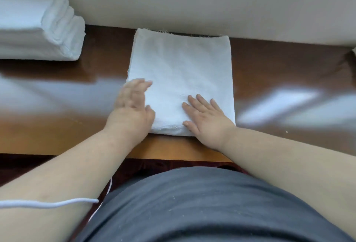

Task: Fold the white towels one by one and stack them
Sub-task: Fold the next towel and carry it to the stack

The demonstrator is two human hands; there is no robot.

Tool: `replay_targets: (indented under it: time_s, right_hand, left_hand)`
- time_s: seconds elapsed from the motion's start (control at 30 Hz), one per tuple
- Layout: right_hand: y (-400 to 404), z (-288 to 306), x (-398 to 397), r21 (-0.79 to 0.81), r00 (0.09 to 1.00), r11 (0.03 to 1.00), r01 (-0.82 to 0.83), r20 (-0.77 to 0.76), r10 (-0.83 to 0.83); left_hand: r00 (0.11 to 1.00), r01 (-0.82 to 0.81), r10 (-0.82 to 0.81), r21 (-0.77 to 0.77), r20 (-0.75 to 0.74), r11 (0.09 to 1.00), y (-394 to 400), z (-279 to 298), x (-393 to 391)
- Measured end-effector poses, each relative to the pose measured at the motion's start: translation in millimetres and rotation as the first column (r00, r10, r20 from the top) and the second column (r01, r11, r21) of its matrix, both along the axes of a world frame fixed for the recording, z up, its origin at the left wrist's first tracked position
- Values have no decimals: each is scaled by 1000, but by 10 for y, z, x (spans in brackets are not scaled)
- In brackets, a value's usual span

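A white towel (180, 70) lies folded into a tall rectangle in the middle of the brown table (289, 72), its far edge against the wall. My right hand (207, 119) rests flat on the towel's near right corner with the fingers spread. My left hand (133, 107) is at the towel's near left edge, fingers apart and blurred, over the towel's edge. Neither hand grips anything. At the far left of the table stands a stack of folded white towels (36, 22).
A light wall (212, 1) runs along the table's far edge. The table's near edge (173, 155) is just below my wrists. A white cord (57, 203) crosses my left forearm. Something pale (354, 50) shows at the right edge.
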State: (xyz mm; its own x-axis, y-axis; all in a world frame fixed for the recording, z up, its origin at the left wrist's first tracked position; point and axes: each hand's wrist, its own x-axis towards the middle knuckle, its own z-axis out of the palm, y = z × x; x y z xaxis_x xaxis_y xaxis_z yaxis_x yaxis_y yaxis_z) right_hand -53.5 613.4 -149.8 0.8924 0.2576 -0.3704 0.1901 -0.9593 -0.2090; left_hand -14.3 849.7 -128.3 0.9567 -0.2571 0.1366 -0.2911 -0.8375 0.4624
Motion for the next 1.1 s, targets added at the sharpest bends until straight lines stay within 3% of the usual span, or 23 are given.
replay_targets:
  time_s: [0.03,0.07,0.1,0.17,0.3,0.4,0.47,0.5,0.57,0.6,0.77,0.9,1.0,1.1]
  right_hand:
    - [13,-5,-5,19,1000,999,26,11,-26]
    - [11,-20,-20,17,999,999,44,16,-44]
    - [-8,-42,-41,-9,999,999,51,16,-51]
    - [-84,-89,-79,-83,998,995,63,8,-62]
    - [-147,-136,-77,-122,997,989,81,20,-79]
    - [-136,-147,-91,-128,997,989,80,29,-77]
    - [-129,-141,-93,-125,997,989,79,28,-76]
    - [-129,-137,-94,-124,997,989,78,27,-76]
    - [-133,-136,-97,-119,997,990,80,18,-79]
    - [-132,-143,-96,-115,997,990,83,9,-83]
    - [-156,-149,-64,-83,996,993,86,-20,-88]
    - [-148,-85,-39,-47,995,995,90,-29,-91]
    - [-176,70,259,97,982,982,161,87,-169]
    - [-250,20,830,80,982,997,-22,189,6]
  left_hand:
    - [965,258,-261,82,25,963,-171,-32,-20]
    - [891,450,-454,207,-30,869,-310,-105,-45]
    - [835,548,-530,321,-150,772,-384,-185,-49]
    - [844,537,-449,462,-295,705,-297,-355,57]
    - [910,401,-266,509,-319,761,143,-434,429]
    - [944,299,-138,598,-301,743,100,-378,607]
    - [928,371,-265,567,-264,735,-117,-344,566]
    - [877,480,-396,516,-272,710,-241,-331,528]
    - [736,669,-602,472,-311,574,-448,-342,561]
    - [715,690,-616,475,-331,546,-519,-342,701]
    - [906,418,-297,533,-301,736,-603,-396,1864]
    - [951,225,-49,573,-307,788,-739,-359,2298]
    - [966,226,-147,416,-214,881,-909,-334,1969]
    - [941,335,-302,270,-155,903,-833,-359,1358]
